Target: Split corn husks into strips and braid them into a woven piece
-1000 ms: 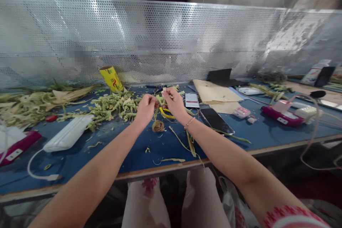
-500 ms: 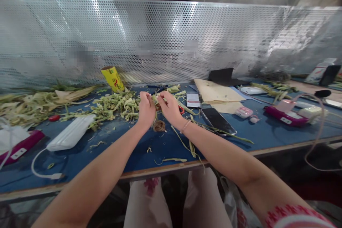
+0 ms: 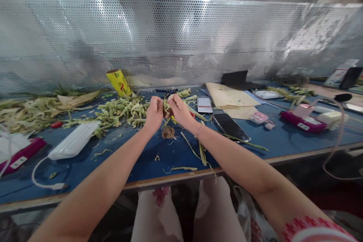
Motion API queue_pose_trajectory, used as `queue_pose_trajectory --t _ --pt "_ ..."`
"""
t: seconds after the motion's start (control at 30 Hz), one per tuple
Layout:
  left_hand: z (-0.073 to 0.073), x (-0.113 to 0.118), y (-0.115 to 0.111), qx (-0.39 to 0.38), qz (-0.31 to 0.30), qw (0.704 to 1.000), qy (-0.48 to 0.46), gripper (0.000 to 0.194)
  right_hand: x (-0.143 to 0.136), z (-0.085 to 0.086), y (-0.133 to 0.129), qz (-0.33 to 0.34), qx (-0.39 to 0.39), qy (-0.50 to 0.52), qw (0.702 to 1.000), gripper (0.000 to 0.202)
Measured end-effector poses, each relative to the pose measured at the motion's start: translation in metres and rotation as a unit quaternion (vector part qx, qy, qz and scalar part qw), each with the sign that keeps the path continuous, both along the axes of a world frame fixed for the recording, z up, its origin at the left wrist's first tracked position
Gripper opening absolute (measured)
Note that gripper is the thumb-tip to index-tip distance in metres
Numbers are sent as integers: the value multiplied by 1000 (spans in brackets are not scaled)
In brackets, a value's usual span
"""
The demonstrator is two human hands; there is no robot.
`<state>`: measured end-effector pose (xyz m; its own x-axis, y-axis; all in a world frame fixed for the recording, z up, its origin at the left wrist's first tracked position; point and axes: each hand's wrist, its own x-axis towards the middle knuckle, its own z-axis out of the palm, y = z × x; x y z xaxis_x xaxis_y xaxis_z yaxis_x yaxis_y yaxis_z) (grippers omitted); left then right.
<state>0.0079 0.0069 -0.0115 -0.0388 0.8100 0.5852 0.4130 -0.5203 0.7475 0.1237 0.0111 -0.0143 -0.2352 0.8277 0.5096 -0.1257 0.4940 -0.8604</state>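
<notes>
My left hand [image 3: 154, 113] and my right hand [image 3: 179, 110] are close together above the blue table, fingers pinched. A bit of pale green corn husk [image 3: 166, 105] shows between the fingertips, and both hands grip it; the fingers hide most of it. Below them lies a small coil of brown twine [image 3: 168, 132]. A heap of curled, knotted husk pieces [image 3: 124, 110] is just left of my left hand. Beside my right wrist, long thin husk strips [image 3: 202, 154] lie on the table. Something red, partly hidden, is behind my right hand.
A yellow tube [image 3: 119, 83] leans near the perforated metal screen [image 3: 181, 26]. Larger husks [image 3: 36, 111], a white power bank [image 3: 74, 140] and a purple power strip [image 3: 22, 155] are left. Rightward lie a phone [image 3: 231, 127], brown paper [image 3: 231, 95], a pink case [image 3: 258, 117] and another power strip [image 3: 303, 123].
My hands stay together at nearly the same spot, with the fingers slightly shifted around the husk. The whole view has tipped slightly. Objects on the table have not moved.
</notes>
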Motion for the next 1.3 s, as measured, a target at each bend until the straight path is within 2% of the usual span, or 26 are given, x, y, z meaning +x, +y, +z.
queue_pose_trajectory --t 0.13,0.33,0.43,0.57,0.73,1.0,1.23,1.3 --pt "2 5 -6 21 20 999 24 15 -3 1 0 51 -57 65 995 18" --pt "4 6 -10 8 63 994 84 13 -6 1 -3 85 -56 83 991 22" --pt "5 4 -7 16 87 990 108 8 -4 2 -3 52 -39 72 995 21" --pt "7 3 -7 26 98 989 112 2 2 5 0 -60 -13 42 997 18" --pt "9 2 -9 26 63 994 80 2 12 9 1 -151 -4 0 989 19" --pt "16 6 -18 -32 -26 999 -28 6 18 6 9 -182 20 -32 983 22" --pt "17 15 -18 -104 -151 966 -183 13 28 7 13 -234 60 -48 969 21" --pt "17 17 -18 -110 -168 956 -213 15 30 9 11 -243 71 -46 966 20"
